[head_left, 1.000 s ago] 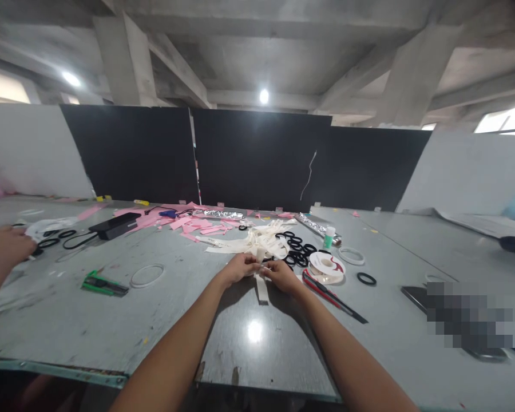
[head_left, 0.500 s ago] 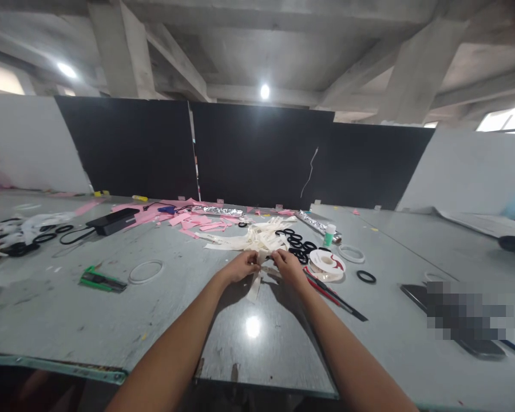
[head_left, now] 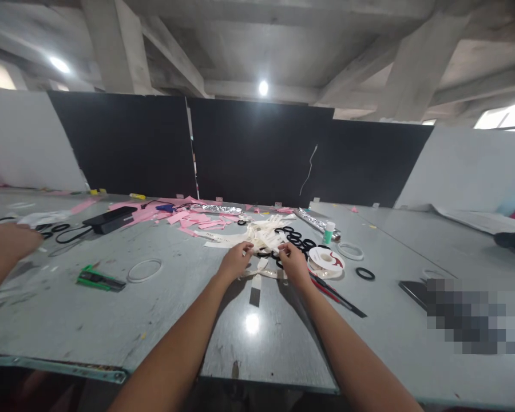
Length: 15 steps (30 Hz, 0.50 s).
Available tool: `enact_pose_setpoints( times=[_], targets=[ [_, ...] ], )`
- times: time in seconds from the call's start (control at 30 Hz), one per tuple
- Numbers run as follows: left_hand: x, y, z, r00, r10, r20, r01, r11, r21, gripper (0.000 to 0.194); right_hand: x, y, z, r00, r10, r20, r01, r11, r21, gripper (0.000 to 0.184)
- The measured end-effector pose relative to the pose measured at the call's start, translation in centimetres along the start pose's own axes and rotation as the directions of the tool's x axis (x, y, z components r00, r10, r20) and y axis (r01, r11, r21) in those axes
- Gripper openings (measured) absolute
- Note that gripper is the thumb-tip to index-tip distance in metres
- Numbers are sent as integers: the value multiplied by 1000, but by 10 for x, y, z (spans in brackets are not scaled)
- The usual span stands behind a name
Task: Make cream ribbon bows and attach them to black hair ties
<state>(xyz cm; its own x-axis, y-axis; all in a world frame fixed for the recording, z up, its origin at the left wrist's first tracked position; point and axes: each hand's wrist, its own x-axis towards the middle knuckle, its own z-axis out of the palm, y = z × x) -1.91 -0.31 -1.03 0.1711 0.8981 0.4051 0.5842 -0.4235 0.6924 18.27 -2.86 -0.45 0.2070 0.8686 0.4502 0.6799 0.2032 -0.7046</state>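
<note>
My left hand (head_left: 236, 261) is at the near left edge of a pile of cream ribbon strips (head_left: 264, 230), its fingers bent and slightly apart. My right hand (head_left: 293, 263) is opposite, beside the black rings (head_left: 298, 237), with its fingers likewise bent and apart. Nothing clearly shows in either hand. Between and just below the hands, a looped cream ribbon piece (head_left: 257, 281) lies on the table, its tail pointing toward me with a dark end. A ribbon spool (head_left: 326, 258) stands right of my right hand.
A red and black cutter (head_left: 337, 296) lies right of my forearm. To the left are a green cutter (head_left: 99, 279), a white ring (head_left: 144, 270) and a black box (head_left: 110, 220). Pink scraps (head_left: 197, 219) lie behind. Another person's hand (head_left: 15, 243) reaches in at far left.
My hands have moved apart and slightly up, off the cream ribbon piece they were pinching; it now lies on the table. The other person's hand has come further in from the left.
</note>
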Motion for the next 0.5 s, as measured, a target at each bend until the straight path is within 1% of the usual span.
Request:
enact_pose_setpoints(
  times=[0.1, 0.17, 0.2, 0.27, 0.3, 0.33, 0.37, 0.43, 0.5],
  targets=[
    [3, 1, -3, 992, -36, -119, 31, 998, -49, 22, -2, 0, 5, 998, -35, 51, 33, 999, 28, 21],
    [3, 3, -7, 989, -44, -142, 40, 999, -33, 20, -3, 0, 9, 994, -75, 78, 72, 997, 42, 22],
    [2, 5, -11, 988, -30, -151, 32, 999, 6, 20, -4, -1, 10, 992, -94, 86, 91, 995, 44, 24],
    [2, 10, -25, 981, 16, -193, 13, 988, 151, 20, -4, -1, 12, 989, -118, 89, 115, 992, 43, 29],
    [1, 13, -35, 972, 44, -230, 14, 970, 244, 20, -4, -1, 12, 989, -123, 86, 120, 992, 44, 31],
    [1, 17, -48, 959, 49, -279, 43, 948, 316, 21, -4, -1, 12, 989, -123, 83, 119, 992, 46, 32],
    [0, 21, -63, 952, 32, -305, 82, 931, 355, 22, -3, 0, 12, 990, -120, 81, 116, 992, 49, 32],
    [-4, 26, -97, 947, -35, -320, 158, 917, 366, 23, -3, 2, 13, 990, -116, 79, 112, 992, 58, 32],
    [-16, 22, -132, 937, -115, -331, 248, 885, 395, 26, -3, 2, 13, 990, -114, 80, 110, 992, 60, 32]
  ],
)
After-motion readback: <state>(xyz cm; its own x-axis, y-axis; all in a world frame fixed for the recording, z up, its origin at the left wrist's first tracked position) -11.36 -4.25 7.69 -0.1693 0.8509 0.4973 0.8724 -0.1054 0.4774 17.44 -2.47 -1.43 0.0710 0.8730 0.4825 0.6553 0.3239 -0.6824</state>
